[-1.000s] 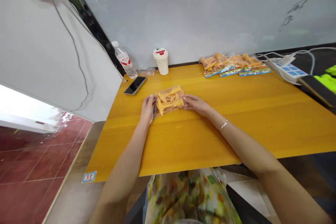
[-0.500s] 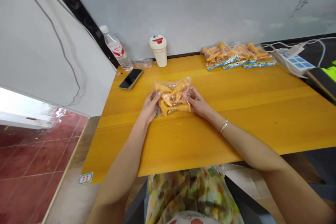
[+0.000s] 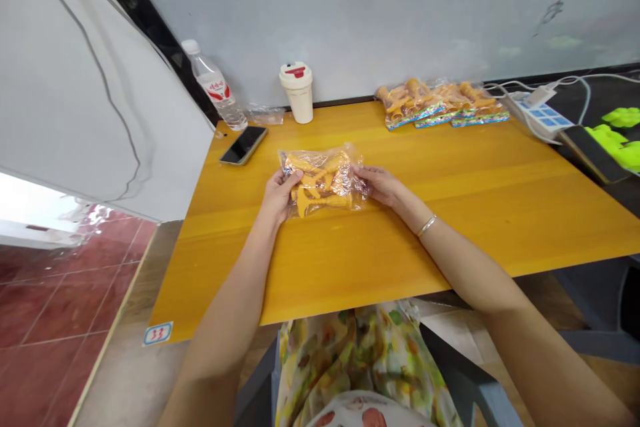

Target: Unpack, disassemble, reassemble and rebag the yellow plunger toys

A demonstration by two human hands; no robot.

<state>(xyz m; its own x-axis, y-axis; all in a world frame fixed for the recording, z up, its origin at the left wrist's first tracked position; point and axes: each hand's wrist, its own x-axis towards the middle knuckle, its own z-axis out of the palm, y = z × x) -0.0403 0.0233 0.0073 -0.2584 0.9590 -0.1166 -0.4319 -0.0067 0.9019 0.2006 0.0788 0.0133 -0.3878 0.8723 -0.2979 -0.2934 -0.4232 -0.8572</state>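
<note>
A clear plastic bag (image 3: 323, 180) with several orange-yellow plastic pieces in it lies before me, over the middle of the wooden table. My left hand (image 3: 280, 195) grips its left end, thumb on top and the other fingers underneath. At the opposite end my right hand (image 3: 376, 184) pinches the loose, crinkled plastic between thumb and fingers. What kind of toy or tool the pieces are, I cannot make out. A silver bracelet (image 3: 427, 225) circles my right wrist.
Along the back stand a water bottle (image 3: 215, 87) and a white lidded cup (image 3: 299, 93), with a phone (image 3: 244, 145) lying nearer. Several similar filled bags (image 3: 440, 105) lie at the back right. Beyond them are a power strip (image 3: 543, 113) with cables and bright yellow-green pieces (image 3: 613, 143).
The bag has shifted slightly left and turned a little. My right hand has slid outward to the bag's loose right end, and the plastic there looks pulled out. The view has shifted somewhat.
</note>
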